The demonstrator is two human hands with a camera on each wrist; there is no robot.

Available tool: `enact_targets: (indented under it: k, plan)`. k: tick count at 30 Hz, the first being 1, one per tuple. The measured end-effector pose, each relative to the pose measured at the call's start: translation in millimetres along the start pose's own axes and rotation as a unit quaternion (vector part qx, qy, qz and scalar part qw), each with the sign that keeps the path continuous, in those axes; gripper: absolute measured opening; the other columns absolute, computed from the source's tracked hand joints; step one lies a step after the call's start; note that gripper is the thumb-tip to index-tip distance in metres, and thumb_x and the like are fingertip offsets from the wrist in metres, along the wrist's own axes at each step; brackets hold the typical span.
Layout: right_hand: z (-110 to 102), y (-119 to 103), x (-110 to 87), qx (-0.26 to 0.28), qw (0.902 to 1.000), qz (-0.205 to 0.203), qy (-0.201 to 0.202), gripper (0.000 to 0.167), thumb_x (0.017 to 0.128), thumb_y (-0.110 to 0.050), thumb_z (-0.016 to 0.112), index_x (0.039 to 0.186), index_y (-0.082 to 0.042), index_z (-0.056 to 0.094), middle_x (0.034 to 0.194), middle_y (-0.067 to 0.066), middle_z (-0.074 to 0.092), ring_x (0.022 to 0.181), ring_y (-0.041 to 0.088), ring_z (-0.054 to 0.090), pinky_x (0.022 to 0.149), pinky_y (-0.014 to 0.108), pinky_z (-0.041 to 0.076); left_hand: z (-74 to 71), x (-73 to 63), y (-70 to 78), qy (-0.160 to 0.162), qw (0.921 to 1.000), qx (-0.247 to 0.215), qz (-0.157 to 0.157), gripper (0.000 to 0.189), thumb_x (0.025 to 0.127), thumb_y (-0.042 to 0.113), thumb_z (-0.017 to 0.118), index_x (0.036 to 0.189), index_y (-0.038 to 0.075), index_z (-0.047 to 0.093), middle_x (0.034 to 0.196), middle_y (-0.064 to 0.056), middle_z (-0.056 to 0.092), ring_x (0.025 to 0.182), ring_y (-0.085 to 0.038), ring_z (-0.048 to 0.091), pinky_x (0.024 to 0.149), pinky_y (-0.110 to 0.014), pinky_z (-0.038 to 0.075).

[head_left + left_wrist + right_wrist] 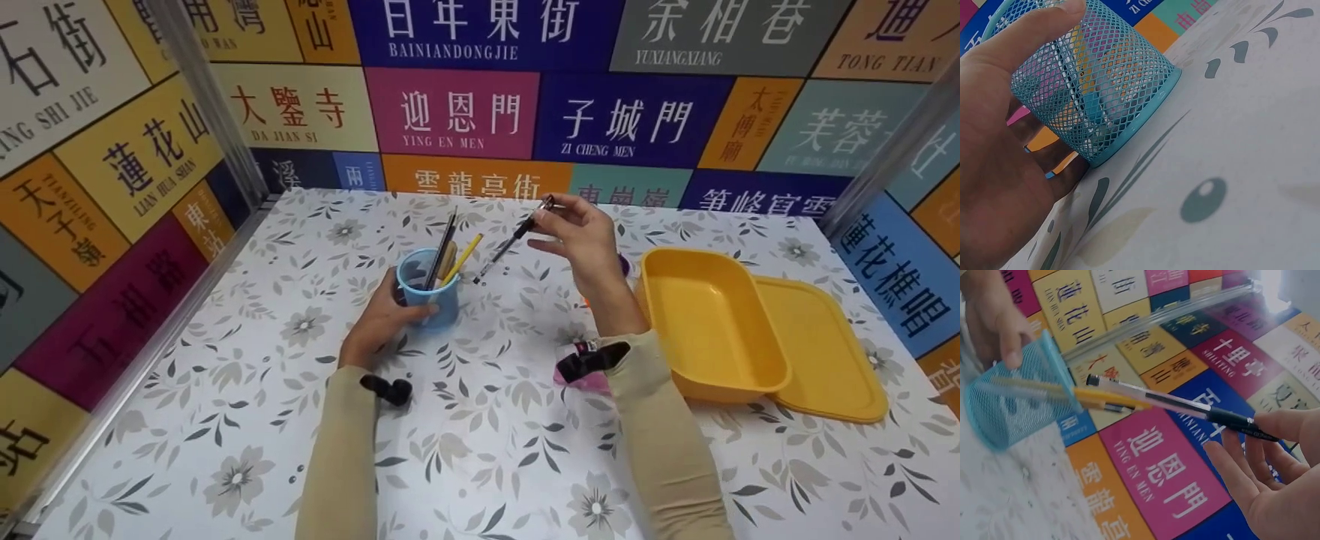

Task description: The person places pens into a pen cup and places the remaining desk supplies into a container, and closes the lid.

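Note:
A light-blue mesh pencil cup (439, 309) stands upright on the table, and my left hand (382, 319) grips it around its side, thumb in front. In the left wrist view the thumb lies over the mesh wall of the cup (1112, 73). A yellow pencil (463, 259) and a dark pencil (441, 251) lean inside the cup with a brownish stick. My right hand (581, 240) pinches a clear-barrelled pen (517, 238) by its black end. The pen slants down toward the cup, its other end just right of the rim. The right wrist view shows the pen (1185, 408) level with the pencils.
A yellow plastic box (712, 322) stands right of my right forearm, beside its yellow lid (832, 352). A pink item (581, 379) lies partly hidden under the right wrist. Purple and orange bits show behind that forearm. A wall of colourful street-name signs (457, 112) bounds the table's back.

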State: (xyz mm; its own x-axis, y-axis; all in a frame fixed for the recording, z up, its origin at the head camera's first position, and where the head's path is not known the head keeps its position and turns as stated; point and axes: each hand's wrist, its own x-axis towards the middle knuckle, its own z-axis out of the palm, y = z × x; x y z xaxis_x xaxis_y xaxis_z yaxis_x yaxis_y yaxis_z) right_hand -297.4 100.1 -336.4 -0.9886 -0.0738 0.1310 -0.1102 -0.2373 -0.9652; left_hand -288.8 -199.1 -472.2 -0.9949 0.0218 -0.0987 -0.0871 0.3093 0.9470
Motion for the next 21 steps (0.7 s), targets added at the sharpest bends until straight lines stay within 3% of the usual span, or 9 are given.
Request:
enact_targets:
  k: [6,13,21]
  plan:
    - [20,-3,-11.2,0.024,0.9984,-0.039,0.035,0.028,0.092,0.000,0.067,0.119,0.000,0.059,0.095,0.005,0.067,0.082,0.016,0.073,0.076,0.038,0.064,-1.3,-2.9,-3.3,0.000,0.9999,-0.013,0.003,0.106,0.067,0.036,0.092,0.153,0.033,0.031,0.156,0.004,0.042,0.149,-0.020,0.033,0.128,-0.047,0.016]
    - [43,-2,-14.4,0.015,0.9963,-0.073,0.044,0.027,0.092,0.002,0.066,0.117,0.003,0.057,0.098,0.007,0.062,0.083,0.016,0.071,0.079,0.038,0.064,-4.5,-3.7,-5.1,-0.001,0.9986,-0.036,0.038,0.100,0.071,0.030,0.090,0.153,0.025,0.032,0.153,-0.002,0.045,0.144,-0.022,0.039,0.126,-0.043,0.025]
    - [55,20,-9.0,0.057,0.9919,-0.096,0.061,0.027,0.089,0.006,0.068,0.114,0.002,0.060,0.097,0.008,0.063,0.085,0.017,0.070,0.077,0.038,0.064,2.1,-0.9,-2.2,-0.004,0.9997,-0.024,0.004,0.104,0.066,0.036,0.093,0.152,0.032,0.033,0.154,0.004,0.045,0.147,-0.020,0.037,0.128,-0.044,0.019]
